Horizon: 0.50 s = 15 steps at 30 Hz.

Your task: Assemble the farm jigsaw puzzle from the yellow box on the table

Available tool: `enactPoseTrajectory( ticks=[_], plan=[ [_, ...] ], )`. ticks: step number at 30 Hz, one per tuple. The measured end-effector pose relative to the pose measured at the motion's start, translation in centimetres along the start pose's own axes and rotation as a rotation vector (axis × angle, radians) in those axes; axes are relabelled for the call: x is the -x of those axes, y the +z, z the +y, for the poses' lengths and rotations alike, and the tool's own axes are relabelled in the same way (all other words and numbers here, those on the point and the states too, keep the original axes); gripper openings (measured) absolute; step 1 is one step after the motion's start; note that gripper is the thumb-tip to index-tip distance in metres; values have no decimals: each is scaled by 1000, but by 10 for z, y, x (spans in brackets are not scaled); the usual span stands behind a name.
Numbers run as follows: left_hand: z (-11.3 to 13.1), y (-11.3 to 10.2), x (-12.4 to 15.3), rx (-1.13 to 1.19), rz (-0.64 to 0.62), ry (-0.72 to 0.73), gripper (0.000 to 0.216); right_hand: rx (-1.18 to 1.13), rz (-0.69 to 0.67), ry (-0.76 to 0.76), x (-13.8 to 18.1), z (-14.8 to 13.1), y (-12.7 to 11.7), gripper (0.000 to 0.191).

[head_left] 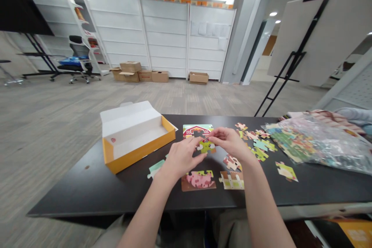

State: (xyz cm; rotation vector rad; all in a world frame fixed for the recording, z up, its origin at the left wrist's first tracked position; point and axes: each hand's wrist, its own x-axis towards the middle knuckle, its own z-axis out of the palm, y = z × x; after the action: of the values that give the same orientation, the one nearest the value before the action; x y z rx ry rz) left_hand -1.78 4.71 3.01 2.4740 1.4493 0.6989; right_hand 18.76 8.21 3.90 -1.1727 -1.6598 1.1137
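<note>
My left hand [184, 155] reaches over the table, thumb and fingers apart, its fingertips by the left edge of a green puzzle piece [206, 147]. My right hand [228, 142] pinches at the upper right edge of this piece. Just behind them lies a puzzle section with a red barn [197, 128], partly covered by my fingers. Nearer to me are a joined pink pig section [199, 181] and a white fence piece [231, 180]. A brown and white piece [232, 162] sits by my right wrist. My left forearm partly hides a teal piece [156, 168].
An open yellow box [139, 145] with a white inside stands at the left of the black table [87, 192]. Several loose pieces [260, 145] lie right of my hand, with a chicken piece [286, 171] farther out. A clear plastic bag [319, 139] covers the right side.
</note>
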Motion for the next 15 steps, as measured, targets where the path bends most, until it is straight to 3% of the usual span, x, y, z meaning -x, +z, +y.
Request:
enactPoseTrajectory(
  ticks=[4,7,11,15],
  plan=[
    [2,10,-1,5,90,46,43,102,62,-34,12,-2,-23,24],
    [0,15,-1,-28,103,60,43,265,319,-27,23,14,-57,17],
    [-4,16,0,-83,66,62,32,632,622,187,44,45,-108,20],
    [-7,13,1,-104,66,66,24,864,677,441,69,68,-142,28]
  ],
)
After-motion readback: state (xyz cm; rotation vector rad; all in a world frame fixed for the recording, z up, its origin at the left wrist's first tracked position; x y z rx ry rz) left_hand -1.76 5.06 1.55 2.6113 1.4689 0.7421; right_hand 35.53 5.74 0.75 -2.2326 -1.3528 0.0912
